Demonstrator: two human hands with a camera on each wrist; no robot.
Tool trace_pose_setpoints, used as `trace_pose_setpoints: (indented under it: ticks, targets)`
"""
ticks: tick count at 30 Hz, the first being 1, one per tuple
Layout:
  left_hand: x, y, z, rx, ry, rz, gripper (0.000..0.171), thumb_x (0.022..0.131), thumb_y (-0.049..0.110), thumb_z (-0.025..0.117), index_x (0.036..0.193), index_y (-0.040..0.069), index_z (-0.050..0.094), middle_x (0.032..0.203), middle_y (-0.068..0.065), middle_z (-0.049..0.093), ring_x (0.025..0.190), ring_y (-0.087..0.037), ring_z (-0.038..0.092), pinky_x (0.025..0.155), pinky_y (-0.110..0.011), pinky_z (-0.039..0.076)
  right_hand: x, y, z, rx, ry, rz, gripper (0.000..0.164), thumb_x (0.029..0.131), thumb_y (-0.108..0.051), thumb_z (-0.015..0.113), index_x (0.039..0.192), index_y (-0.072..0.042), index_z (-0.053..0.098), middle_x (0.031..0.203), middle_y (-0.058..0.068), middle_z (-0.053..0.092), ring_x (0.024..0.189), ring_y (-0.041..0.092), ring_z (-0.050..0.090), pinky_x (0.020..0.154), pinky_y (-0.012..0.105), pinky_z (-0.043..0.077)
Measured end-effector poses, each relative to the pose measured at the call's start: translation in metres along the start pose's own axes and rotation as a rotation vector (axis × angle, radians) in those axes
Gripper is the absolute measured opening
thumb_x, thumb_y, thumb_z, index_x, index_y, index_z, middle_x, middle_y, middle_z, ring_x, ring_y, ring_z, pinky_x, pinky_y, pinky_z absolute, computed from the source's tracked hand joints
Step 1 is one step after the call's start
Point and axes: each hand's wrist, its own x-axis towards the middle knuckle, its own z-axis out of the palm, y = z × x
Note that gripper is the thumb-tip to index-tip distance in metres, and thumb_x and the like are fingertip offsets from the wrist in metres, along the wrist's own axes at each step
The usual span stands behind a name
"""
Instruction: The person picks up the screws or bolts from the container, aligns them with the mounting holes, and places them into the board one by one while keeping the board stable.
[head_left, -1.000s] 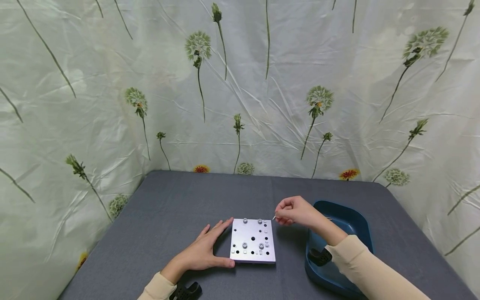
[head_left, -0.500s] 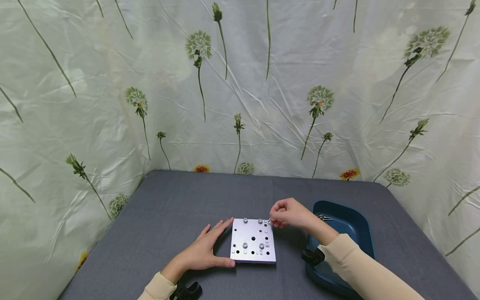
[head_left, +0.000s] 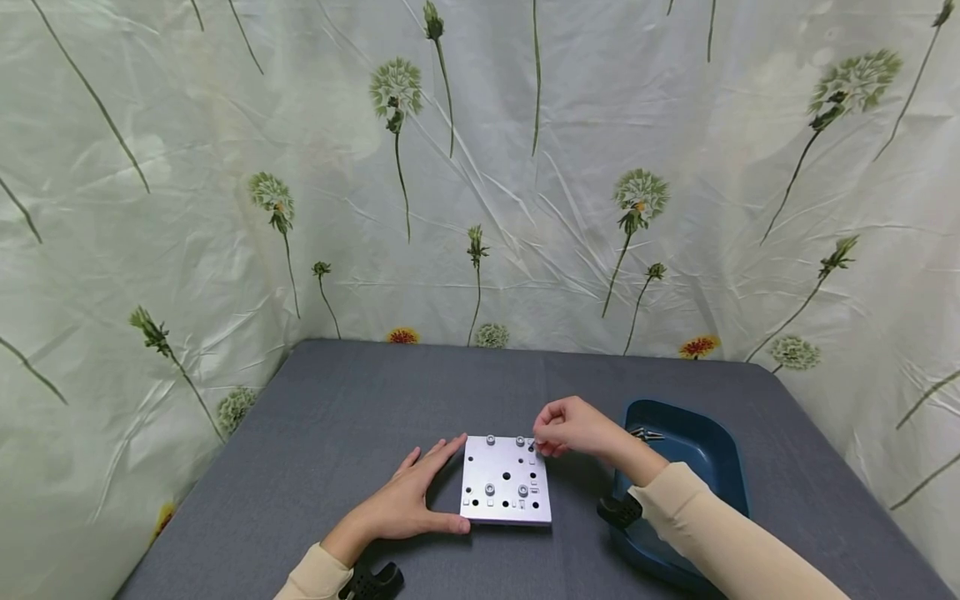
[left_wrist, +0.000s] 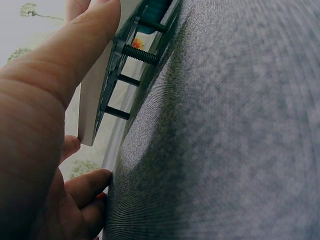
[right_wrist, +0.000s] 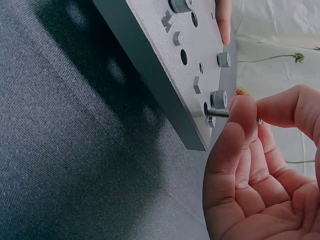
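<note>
Silver metal plate [head_left: 483, 462] sat on the bench [head_left: 405, 392], its left corners braced by the wide-spread left hand [head_left: 412, 504]; the right hand [head_left: 573, 429] pinched a screw [right_wrist: 218, 114] at a far-right hole [right_wrist: 205, 107], seemingly best kept upright, unforced.

A table [head_left: 420, 383] is covered by a dark grey cloth [right_wrist: 90, 185], which shows a faint straight crease. Directly on it, just to the right of the left hand [head_left: 408, 504], stands a square metal plate [head_left: 486, 463]. Below this plate, dark screws [left_wrist: 140, 54] point down to the cloth; it is not clear if all of them touch it. Beyond the right hand [head_left: 567, 429], a blue tray [head_left: 697, 427] rests on the cloth, partly under the right forearm [head_left: 639, 463].
</note>
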Motion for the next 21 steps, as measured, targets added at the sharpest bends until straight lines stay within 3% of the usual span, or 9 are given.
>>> trace_pose_setpoints:
  ticks: [21]
  targets:
    - [0.0005,-0.0001,0.001,0.009,0.009,-0.003,0.116,0.081,0.055,0.092,0.172,0.021,0.028,0.176,-0.01,0.034,0.165,-0.043,0.025,0.13,-0.075,0.005,-0.0012,-0.001,0.0042,-0.006,-0.048,0.004,0.015,0.099,-0.01,0.068,0.1,0.005,0.073,0.083,0.005,0.077,0.07,0.009,0.068,0.069,0.028,0.062]
